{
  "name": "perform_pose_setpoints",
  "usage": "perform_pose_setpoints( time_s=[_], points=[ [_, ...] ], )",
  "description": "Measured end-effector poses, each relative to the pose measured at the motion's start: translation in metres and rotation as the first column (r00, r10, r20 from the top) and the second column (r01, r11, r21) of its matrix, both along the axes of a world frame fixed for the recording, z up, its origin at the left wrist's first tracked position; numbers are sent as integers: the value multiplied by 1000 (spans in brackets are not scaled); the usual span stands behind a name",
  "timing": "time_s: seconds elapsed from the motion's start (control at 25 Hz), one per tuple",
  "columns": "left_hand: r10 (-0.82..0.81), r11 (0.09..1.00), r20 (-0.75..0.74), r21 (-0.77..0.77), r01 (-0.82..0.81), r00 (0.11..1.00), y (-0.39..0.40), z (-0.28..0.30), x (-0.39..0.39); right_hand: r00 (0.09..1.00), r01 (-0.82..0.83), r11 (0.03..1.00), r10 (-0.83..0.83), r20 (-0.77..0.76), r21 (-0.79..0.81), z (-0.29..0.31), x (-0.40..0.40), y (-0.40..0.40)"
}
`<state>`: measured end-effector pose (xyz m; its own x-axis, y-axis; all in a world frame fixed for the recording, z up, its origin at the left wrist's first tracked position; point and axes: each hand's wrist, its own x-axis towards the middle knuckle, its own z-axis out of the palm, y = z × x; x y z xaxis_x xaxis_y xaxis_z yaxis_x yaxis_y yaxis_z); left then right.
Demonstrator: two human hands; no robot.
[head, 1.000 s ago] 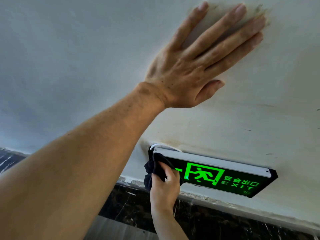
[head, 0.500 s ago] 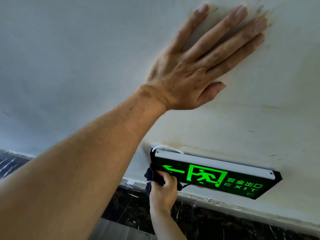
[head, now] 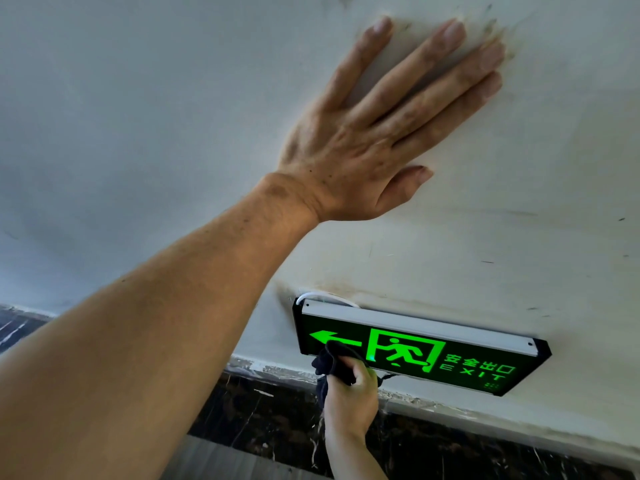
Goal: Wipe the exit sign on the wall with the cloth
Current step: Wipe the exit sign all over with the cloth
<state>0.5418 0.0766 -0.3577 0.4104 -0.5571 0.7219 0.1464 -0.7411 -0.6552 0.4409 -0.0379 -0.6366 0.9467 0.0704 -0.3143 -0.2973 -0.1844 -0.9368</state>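
Left hand (head: 349, 157) flat on wall (head: 138, 116), right hand (head: 349, 396) pressing cloth (head: 334, 363) to exit sign (head: 415, 348)

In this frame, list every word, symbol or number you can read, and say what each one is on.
"EXIT": green letters on the exit sign, lower right of its face.
"安全出口": green characters just above "EXIT" on the same sign.
Left-pointing arrow and running-figure-in-doorway pictogram: left and middle of the sign; the cloth covers part of the arrow's shaft.
Small green marks below "EXIT": too small to read.
Nothing else legible.

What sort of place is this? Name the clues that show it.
Probably a corridor or stairwell in a public building: a lit green exit sign low on a scuffed white wall, above dark marble skirting. A hand wipes it with a cloth.
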Motion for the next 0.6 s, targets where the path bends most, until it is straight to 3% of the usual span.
perform_pose_setpoints(
  time_s=[0.6],
  points=[
    [58,995,58,80,-62,997,2,0,-6,968,248,968,-246,-43,46,-14,57,-104]
  ],
)
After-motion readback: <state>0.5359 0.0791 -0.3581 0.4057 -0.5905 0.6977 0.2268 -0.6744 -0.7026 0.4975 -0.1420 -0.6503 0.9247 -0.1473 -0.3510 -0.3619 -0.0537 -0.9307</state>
